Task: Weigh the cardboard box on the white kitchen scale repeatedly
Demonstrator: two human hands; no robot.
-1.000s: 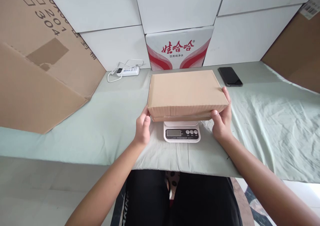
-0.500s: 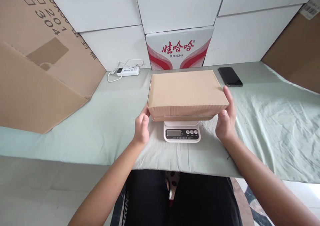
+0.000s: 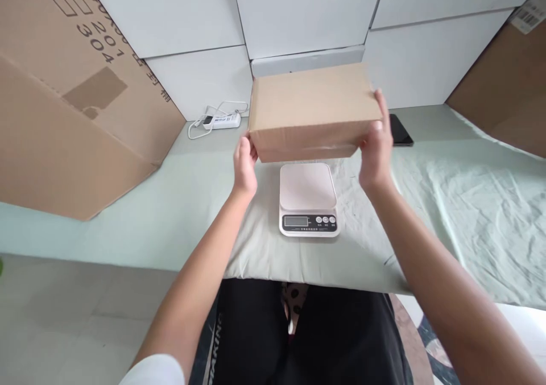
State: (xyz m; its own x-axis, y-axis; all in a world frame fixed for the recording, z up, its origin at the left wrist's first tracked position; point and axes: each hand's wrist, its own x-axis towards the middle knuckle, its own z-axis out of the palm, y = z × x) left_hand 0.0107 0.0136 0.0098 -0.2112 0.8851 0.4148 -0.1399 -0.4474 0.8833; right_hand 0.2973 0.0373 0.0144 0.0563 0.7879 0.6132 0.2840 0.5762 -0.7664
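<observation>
A closed brown cardboard box is held between both hands, raised off the cloth and above the far side of a kitchen scale. My left hand grips its left end, the fingers partly hidden under the lower corner. My right hand grips the right end, thumb at the front and fingers along the side. Below and nearer to me, the white kitchen scale lies with its platform bare. Its small display shows no digits I can make out.
Light green cloth covers the table. A phone lies behind my right hand, partly hidden. A white power strip with its cable lies at the back left. Large cardboard stands left, more cardboard right, white boxes behind.
Both hands have moved the cardboard box up and away from me. The scale's platform has come into view, and the box now covers most of the red-and-white carton behind it.
</observation>
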